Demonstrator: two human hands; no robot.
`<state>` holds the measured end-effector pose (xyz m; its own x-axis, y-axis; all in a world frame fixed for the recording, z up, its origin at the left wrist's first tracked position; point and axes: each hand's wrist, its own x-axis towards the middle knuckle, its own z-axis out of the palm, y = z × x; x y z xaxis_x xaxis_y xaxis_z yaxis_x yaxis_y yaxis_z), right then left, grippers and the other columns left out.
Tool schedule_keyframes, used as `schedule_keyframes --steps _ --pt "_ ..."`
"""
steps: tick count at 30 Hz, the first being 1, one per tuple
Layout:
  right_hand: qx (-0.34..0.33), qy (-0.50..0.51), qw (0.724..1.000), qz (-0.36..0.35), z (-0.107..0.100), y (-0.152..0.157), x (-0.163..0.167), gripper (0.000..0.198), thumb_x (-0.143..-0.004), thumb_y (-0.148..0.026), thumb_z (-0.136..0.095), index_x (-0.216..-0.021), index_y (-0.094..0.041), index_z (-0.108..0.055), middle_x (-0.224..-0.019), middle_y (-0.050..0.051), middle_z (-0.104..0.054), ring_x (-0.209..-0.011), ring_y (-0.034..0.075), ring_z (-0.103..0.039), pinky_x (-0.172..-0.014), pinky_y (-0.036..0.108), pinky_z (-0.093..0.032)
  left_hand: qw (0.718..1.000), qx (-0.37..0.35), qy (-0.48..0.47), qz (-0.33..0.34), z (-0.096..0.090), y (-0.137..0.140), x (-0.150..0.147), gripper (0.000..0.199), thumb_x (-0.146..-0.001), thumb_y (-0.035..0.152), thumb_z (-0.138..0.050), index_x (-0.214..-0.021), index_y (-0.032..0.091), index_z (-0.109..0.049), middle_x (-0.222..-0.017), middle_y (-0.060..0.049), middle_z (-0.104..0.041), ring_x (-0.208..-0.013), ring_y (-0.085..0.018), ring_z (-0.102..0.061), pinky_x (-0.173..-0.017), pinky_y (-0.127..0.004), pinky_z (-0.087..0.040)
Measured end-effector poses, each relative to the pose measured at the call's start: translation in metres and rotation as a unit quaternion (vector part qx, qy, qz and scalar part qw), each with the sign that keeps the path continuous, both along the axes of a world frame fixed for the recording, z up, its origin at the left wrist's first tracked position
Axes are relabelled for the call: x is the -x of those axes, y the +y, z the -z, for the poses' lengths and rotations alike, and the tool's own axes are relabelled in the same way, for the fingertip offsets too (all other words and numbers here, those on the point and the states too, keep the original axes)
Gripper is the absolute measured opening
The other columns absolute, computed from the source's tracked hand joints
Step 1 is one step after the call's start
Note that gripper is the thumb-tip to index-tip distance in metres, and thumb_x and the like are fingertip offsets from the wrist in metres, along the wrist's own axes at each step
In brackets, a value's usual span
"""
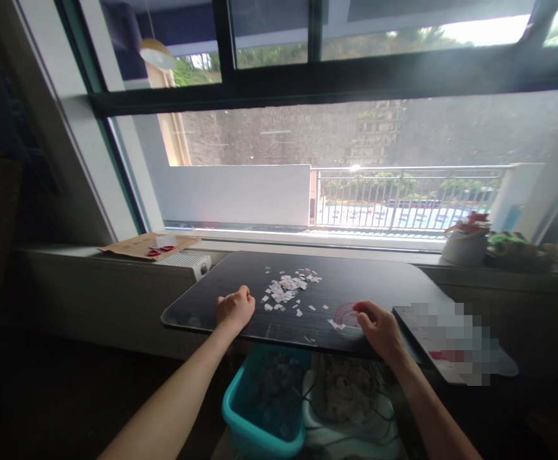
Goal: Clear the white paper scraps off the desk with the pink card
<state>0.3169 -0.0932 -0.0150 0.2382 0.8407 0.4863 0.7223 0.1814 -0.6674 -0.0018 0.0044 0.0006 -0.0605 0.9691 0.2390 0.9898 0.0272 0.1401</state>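
Note:
My left hand (237,308) rests on the dark table (384,281) in a loose fist, left of a scattered pile of small white paper pieces (286,287). Anything inside its fingers is hidden. My right hand (378,324) is over the table's front right part, thumb and forefinger curled together. Its fingertips are at the right side of a red curved marking (345,314), which looks like a semicircle of lines. I cannot make out what, if anything, they pinch. Just left of them, a few white paper strips (336,324) lie near the table's front edge.
Below the table edge stand a turquoise tub (233,409) with small scraps and a pale tub (315,418) with paper bits and dark cables. A folder-like board (432,358) juts past the right edge. Red-handled scissors (157,252) lie on brown card (130,246); a planter (465,246) is on the sill.

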Motion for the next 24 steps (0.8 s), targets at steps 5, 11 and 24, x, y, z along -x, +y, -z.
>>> schedule_keyframes --steps 5,11,24 --pt "0.001 0.002 1.0 0.002 0.0007 0.0007 -0.0005 0.027 -0.073 -0.029 -0.046 -0.084 -0.02 -0.069 -0.072 0.002 -0.072 -0.062 0.017 -0.062 -0.062 0.027 -0.046 1.0 0.002 -0.001 0.002 -0.0011 -0.0009 -0.0001 0.028 -0.094 0.038 -0.053 -0.109 0.015 -0.058 -0.103 -0.006 -0.061 -0.087 -0.019 -0.06 -0.08 -0.04 -0.049" --pt "-0.001 0.0 0.999 0.032 0.0023 0.002 -0.0008 0.028 -0.074 -0.031 -0.047 -0.084 -0.02 -0.07 -0.072 0.003 -0.072 -0.064 0.02 -0.063 -0.064 0.03 -0.046 1.0 0.001 0.0 -0.003 -0.0011 -0.0008 -0.0008 0.029 -0.094 0.039 -0.053 -0.108 0.015 -0.058 -0.102 -0.006 -0.061 -0.087 -0.02 -0.06 -0.08 -0.04 -0.048" --pt "0.0 -0.016 0.999 -0.042 0.0023 0.0037 0.0025 0.03 -0.076 -0.029 -0.047 -0.092 -0.019 -0.071 -0.074 0.003 -0.07 -0.064 0.017 -0.061 -0.065 0.028 -0.047 1.0 0.001 0.013 0.0 -0.0033 -0.0031 -0.0016 0.028 -0.095 0.039 -0.052 -0.105 0.014 -0.06 -0.096 -0.005 -0.064 -0.086 -0.019 -0.062 -0.085 -0.043 -0.047"
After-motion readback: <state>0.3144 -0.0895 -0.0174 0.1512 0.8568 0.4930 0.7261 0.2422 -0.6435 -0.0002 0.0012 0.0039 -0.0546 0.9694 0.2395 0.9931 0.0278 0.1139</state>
